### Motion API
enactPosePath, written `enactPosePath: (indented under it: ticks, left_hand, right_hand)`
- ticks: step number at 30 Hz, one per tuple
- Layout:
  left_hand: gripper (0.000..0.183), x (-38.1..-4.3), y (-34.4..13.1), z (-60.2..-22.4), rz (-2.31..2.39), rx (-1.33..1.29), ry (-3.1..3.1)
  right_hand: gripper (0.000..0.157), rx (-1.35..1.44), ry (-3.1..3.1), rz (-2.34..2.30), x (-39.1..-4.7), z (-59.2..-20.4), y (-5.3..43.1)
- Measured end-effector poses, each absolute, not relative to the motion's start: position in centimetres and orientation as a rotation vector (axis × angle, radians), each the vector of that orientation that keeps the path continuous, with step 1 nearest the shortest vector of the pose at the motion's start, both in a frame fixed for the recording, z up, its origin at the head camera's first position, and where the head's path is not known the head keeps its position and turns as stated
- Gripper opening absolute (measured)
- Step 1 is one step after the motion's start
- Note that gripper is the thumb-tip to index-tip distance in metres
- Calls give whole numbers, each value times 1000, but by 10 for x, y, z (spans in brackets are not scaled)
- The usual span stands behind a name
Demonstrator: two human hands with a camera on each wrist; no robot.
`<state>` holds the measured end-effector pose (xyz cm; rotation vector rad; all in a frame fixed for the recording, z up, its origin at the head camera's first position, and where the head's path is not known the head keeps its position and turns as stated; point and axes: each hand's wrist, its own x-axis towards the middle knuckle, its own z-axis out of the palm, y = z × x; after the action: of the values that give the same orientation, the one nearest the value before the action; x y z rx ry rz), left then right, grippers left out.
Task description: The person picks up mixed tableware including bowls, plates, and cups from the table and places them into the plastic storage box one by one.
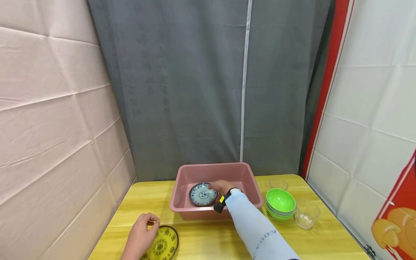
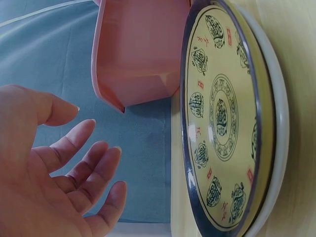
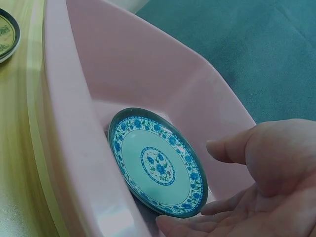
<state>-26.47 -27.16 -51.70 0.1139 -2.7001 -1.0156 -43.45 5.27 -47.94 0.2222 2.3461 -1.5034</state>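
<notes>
1 blue-patterned plate [image 1: 200, 194] lies inside the pink basin [image 1: 212, 169], just left of the right hand [image 1: 222, 186], whose fingertips are at its rim; that hand is released, its thumb apart from the fingers and off the plate. Nearer the person, the left hand [image 1: 142, 231] is raised above a yellow plate [image 1: 164, 242], fingers loosely bent and grasping nothing; a white rim [image 2: 280, 123] shows beneath that plate. Right of the right hand, past the light sleeve [image 1: 253, 220], a bowl stack [image 1: 281, 200], green on top, stands on the bench [image 1: 152, 200] near 2 clear vessels [image 1: 307, 216]. Beyond both hands hangs a grey curtain [image 1: 195, 90].
</notes>
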Motion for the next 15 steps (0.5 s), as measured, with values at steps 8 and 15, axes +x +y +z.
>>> enactPosePath:
  ticks: [8,15]
  left_hand:
    - [4,-262,-271,-517,-1002,117,-2701]
    - [4,-262,-274,-518,-993,99,-2686]
  right_hand:
    - [64,74,2401,-1396,-440,-483,51]
    - [58,12,2431,-1366,-436,-471,53]
